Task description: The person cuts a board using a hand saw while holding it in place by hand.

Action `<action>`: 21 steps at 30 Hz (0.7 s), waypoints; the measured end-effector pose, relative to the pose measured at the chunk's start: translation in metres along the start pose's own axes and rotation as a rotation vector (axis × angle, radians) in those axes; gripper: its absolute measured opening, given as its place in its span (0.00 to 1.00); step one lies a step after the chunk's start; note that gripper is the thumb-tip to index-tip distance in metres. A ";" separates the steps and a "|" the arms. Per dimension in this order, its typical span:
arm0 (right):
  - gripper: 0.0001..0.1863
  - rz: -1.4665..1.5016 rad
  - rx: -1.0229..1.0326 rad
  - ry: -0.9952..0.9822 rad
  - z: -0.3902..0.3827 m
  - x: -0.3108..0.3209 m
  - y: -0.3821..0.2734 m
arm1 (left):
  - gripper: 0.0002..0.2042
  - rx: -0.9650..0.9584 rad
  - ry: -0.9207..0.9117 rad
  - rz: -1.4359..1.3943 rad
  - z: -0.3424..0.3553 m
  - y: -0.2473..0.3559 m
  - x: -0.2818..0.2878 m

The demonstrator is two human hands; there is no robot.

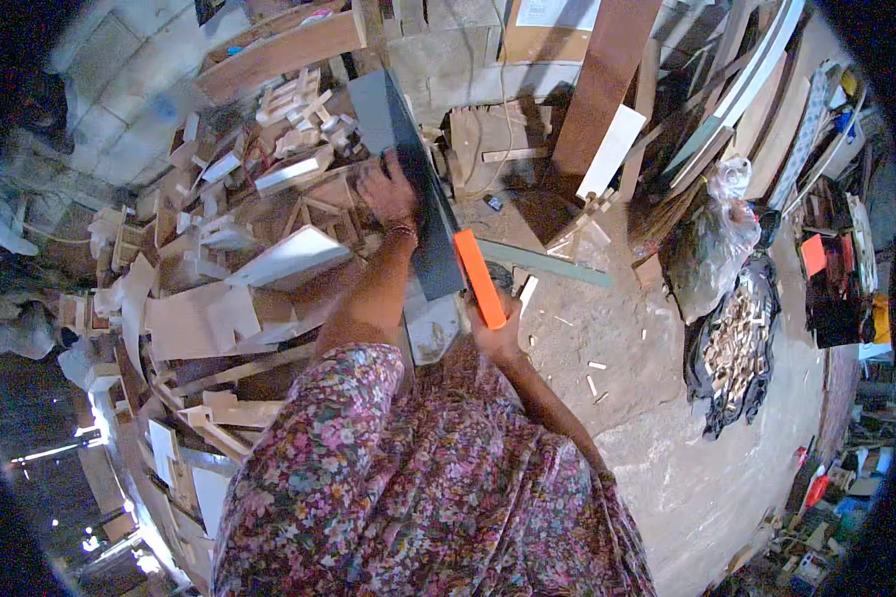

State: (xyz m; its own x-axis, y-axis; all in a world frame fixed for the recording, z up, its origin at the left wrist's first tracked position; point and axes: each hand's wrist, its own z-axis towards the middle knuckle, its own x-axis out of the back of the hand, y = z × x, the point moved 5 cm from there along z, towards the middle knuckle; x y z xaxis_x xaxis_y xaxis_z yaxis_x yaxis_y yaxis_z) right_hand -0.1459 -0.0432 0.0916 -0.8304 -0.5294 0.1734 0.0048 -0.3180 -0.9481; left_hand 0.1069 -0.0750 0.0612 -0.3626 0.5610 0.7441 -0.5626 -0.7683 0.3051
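Note:
A long dark grey board (436,244) stretches away in front of my body, with a darker narrow edge along its right side. My left hand (388,194) is at the board's left side, gripping it partway along; its fingers are slightly blurred. Closer to me, my right hand (495,333) is closed around the near end of a bright orange bar-shaped thing (480,279), which lies along the board's right edge. Whether the orange thing touches the board, I cannot tell. A short pale wood strip (528,296) is just right of my right hand.
Wood offcuts (309,109) and white-faced pieces (289,256) are heaped on the left. A narrow green-grey strip (553,264) lies on the floor ahead. Tall boards (607,90) lean at the back. To the right, a black bag (737,343) holds small wood pieces beside a clear plastic bag (709,249).

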 end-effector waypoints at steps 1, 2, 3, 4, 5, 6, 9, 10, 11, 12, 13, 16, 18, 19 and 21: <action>0.05 -0.044 0.048 -0.025 -0.001 -0.003 -0.002 | 0.19 -0.047 0.110 0.106 0.002 -0.001 -0.002; 0.05 -0.086 0.074 -0.005 -0.002 -0.004 -0.003 | 0.21 -0.127 0.272 0.243 0.000 -0.001 -0.001; 0.05 -0.106 -0.005 -0.076 -0.002 -0.009 0.001 | 0.22 -0.098 -0.006 0.147 0.003 -0.011 -0.018; 0.05 -0.143 -0.019 -0.083 -0.002 -0.011 0.001 | 0.22 -0.097 0.007 0.090 0.001 -0.017 -0.021; 0.06 -0.181 -0.023 -0.088 -0.001 -0.013 0.002 | 0.23 -0.091 0.010 0.087 0.002 -0.021 -0.025; 0.06 -0.217 -0.023 -0.090 0.000 -0.014 0.001 | 0.23 -0.123 0.054 0.097 0.003 -0.023 -0.025; 0.06 -0.042 0.003 -0.202 0.004 -0.023 -0.003 | 0.24 -0.225 0.129 0.190 -0.001 -0.028 -0.022; 0.06 -0.035 0.008 -0.181 0.005 -0.022 -0.004 | 0.24 -0.169 0.053 0.119 -0.002 -0.033 -0.024; 0.06 -0.041 0.000 -0.211 0.006 -0.025 -0.005 | 0.25 -0.116 0.001 0.065 -0.003 -0.038 -0.025; 0.07 -0.059 -0.025 -0.199 0.007 -0.024 -0.006 | 0.25 -0.069 -0.048 0.010 -0.004 -0.041 -0.027; 0.07 -0.070 -0.005 -0.226 0.008 -0.026 -0.009 | 0.26 -0.010 -0.224 -0.084 -0.005 -0.047 -0.035; 0.08 -0.055 -0.019 -0.191 0.006 -0.024 -0.015 | 0.26 -0.265 0.046 0.141 -0.005 -0.041 -0.024; 0.08 0.071 -0.066 -0.144 0.002 -0.023 -0.017 | 0.25 -0.301 -0.092 0.144 -0.003 -0.041 -0.034; 0.08 0.081 -0.114 -0.108 0.000 -0.021 -0.015 | 0.25 -0.328 -0.144 0.171 -0.005 -0.041 -0.038; 0.07 0.097 -0.191 -0.028 -0.003 -0.017 -0.011 | 0.24 -0.333 -0.179 0.166 -0.005 -0.039 -0.042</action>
State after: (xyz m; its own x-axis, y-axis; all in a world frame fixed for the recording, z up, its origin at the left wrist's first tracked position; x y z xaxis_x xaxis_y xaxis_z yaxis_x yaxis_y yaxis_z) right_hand -0.1330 -0.0283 0.0983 -0.8154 -0.5728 0.0837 -0.0241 -0.1109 -0.9935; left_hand 0.1406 -0.0668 0.0149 -0.3502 0.3528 0.8677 -0.7275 -0.6860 -0.0147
